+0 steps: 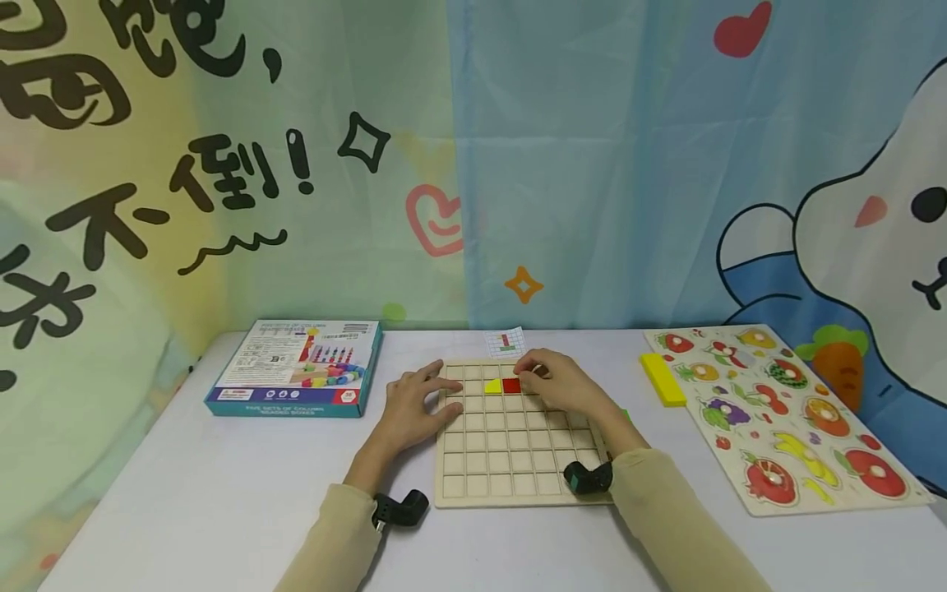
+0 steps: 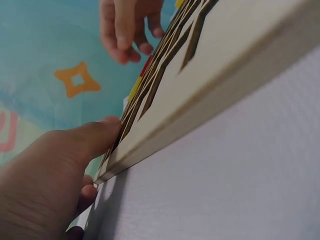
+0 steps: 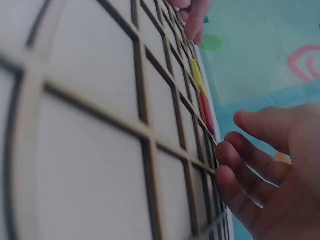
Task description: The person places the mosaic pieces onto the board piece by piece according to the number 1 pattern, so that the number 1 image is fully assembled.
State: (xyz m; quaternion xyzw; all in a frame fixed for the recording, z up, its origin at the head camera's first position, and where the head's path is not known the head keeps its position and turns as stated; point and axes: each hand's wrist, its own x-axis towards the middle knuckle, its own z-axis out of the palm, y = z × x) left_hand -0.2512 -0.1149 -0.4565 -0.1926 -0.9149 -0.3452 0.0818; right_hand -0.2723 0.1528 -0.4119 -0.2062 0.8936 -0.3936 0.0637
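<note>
A wooden grid board (image 1: 473, 464) lies on the table, with a yellow square (image 1: 492, 386) and a red square (image 1: 511, 386) side by side in its upper part. My left hand (image 1: 416, 407) rests at the board's left edge, thumb and forefinger reaching over the frame; its thumb (image 2: 97, 137) lies along the rim in the left wrist view. My right hand (image 1: 558, 382) hovers by the red square with fingers loosely bent. In the right wrist view a gap shows between its thumb and fingertips (image 3: 228, 154), and nothing sits in it.
Behind the board lies a small printed grid card (image 1: 505, 343). A boxed toy set (image 1: 296, 370) is at the left. On the right are a yellow block (image 1: 662, 380) and a fruit puzzle board (image 1: 747, 427). Something green (image 1: 626, 414) peeks out beside the right wrist.
</note>
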